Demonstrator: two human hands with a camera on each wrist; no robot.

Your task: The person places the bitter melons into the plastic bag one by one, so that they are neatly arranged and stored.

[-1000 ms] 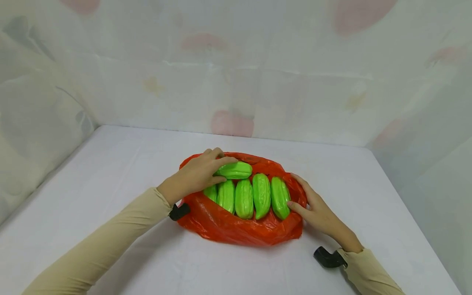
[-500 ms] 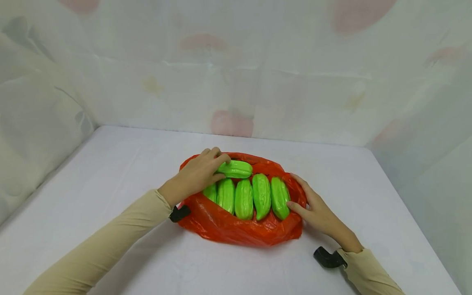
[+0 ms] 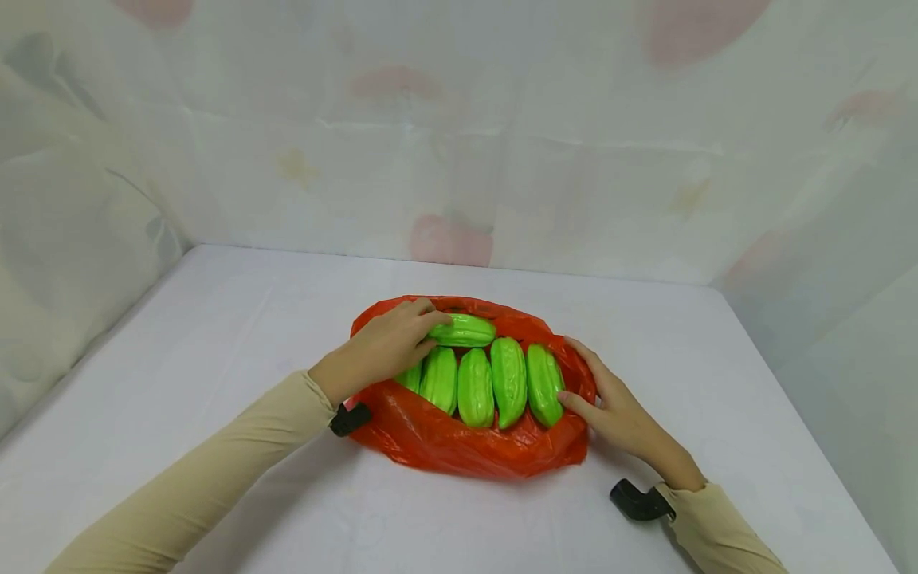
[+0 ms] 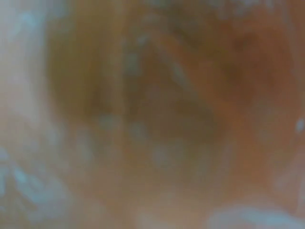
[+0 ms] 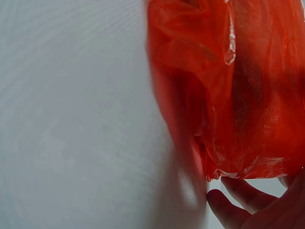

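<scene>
An orange plastic bag (image 3: 459, 446) lies open on the white table (image 3: 215, 335), with several green bumpy gourds (image 3: 475, 387) side by side in it. My left hand (image 3: 390, 344) grips another green gourd (image 3: 464, 330) lying crosswise at the back of the bag. My right hand (image 3: 610, 402) holds the bag's right edge beside the rightmost gourd (image 3: 544, 384), thumb over the rim. The right wrist view shows the orange bag (image 5: 228, 86) close up and my fingertips (image 5: 228, 210) under it. The left wrist view is a blur.
White floral fabric (image 3: 459, 143) walls the table at the back and on both sides. Bare white tabletop (image 5: 71, 119) surrounds the bag. Black wrist mounts (image 3: 634, 501) sit at my sleeves.
My left hand has lowered the crosswise gourd slightly into the back of the bag and shifted it a little right. The right hand has stayed put.
</scene>
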